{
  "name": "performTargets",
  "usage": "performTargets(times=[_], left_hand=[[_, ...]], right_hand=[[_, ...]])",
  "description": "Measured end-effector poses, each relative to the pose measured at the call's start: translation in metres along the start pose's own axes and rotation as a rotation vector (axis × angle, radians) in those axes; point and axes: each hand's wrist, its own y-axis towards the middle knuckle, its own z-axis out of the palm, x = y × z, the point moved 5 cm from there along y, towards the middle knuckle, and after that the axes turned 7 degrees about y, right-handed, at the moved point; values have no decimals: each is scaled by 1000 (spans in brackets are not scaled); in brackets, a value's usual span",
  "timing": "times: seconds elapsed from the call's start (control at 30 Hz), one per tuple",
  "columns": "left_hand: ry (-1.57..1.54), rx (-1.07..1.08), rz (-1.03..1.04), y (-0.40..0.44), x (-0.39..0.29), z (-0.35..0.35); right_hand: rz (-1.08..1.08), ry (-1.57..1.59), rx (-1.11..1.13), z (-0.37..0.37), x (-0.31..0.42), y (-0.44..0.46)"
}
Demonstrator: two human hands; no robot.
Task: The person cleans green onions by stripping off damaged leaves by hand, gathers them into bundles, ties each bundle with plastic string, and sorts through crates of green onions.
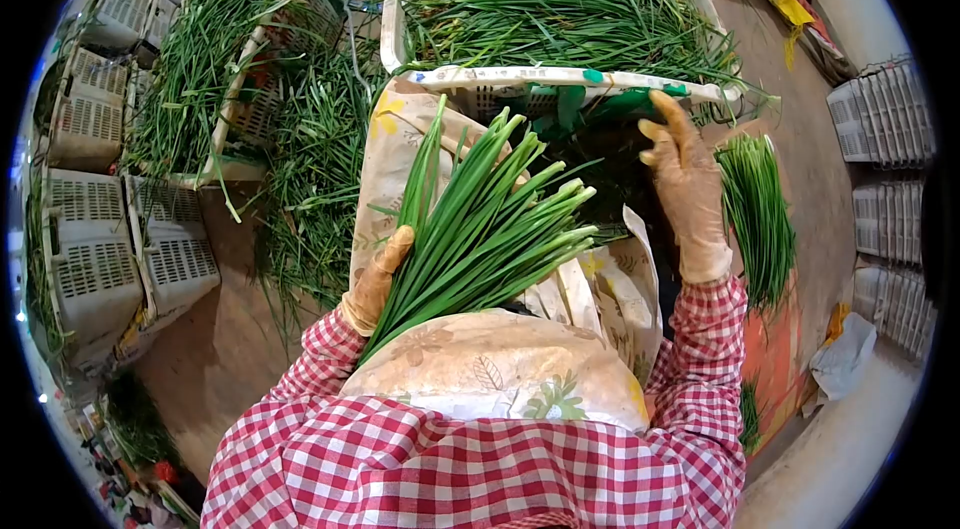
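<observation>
My left hand (379, 277), in a tan glove, is closed around a loose bunch of green chives (480, 204). The bunch fans out over my lap, its pale cut ends pointing up and to the right. My gloved right hand (690, 189) is raised at the near rim of a white crate (480, 79), fingers apart and nothing visible in them. Loose chives (560, 9) fill that crate, lying mostly sideways. To the right of my right hand lies a neat bundle of chives (757, 224).
A second white crate (228, 114) on the left overflows with chives, and more leaves (315, 159) heap on the floor beside it. Perforated crates (95, 249) line the left side; stacked crates (890, 119) stand at right. A patterned apron (490, 359) covers my lap.
</observation>
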Motion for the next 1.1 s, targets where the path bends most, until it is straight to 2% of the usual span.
performTargets(times=[0.07,0.13,0.27,0.3,0.33,0.4,0.47,0.53,0.57,0.6,0.63,0.67,0.7,0.73,0.8,0.87,0.9,0.93,0.97,1.0,1.03,1.07,1.1], left_hand=[[0,-13,-2,-1,-3,5],[-5,-28,2,-1,-4,6],[33,-24,64,-3,-6,3],[80,-23,92,-3,-7,4],[82,-18,89,-3,-9,9],[187,-12,97,-7,-13,23],[194,-1,124,-6,-13,19],[12,-16,70,-2,-9,8],[-96,-62,41,-1,-5,6],[-97,-66,47,0,-6,3],[-75,-59,71,2,-6,-1],[-55,-53,93,2,-6,-4],[-59,-60,100,1,-5,-6],[-40,-61,112,1,-4,-8],[0,-54,139,4,-7,-7],[-3,-90,159,5,-9,0],[20,-94,170,6,-8,-1],[47,-98,177,5,-8,-2],[43,-52,160,4,-8,0],[47,-52,158,3,-8,1],[44,-59,174,2,-8,4],[41,-67,190,1,-7,7],[43,-67,186,0,-6,12]], right_hand=[[200,23,223,16,7,-13],[424,297,392,31,2,-29],[552,311,372,54,17,-42],[595,220,422,62,6,-48],[653,-13,510,69,10,-51],[641,191,599,89,-1,-63],[630,189,550,85,3,-64],[534,138,541,74,16,-54],[446,131,460,64,8,-48],[484,244,331,48,2,-41],[502,133,229,30,4,-29],[380,80,80,13,6,-19],[163,71,-70,-5,-5,-10],[-74,-655,-119,-26,-11,1],[-420,-1169,-214,-26,-3,5],[-298,-655,-87,-13,-6,-1],[222,28,114,9,-6,-11],[440,157,291,30,17,-26],[506,196,383,50,29,-39],[452,406,422,70,14,-55],[575,243,476,80,25,-59],[678,281,502,91,14,-67],[666,201,518,101,10,-72]])
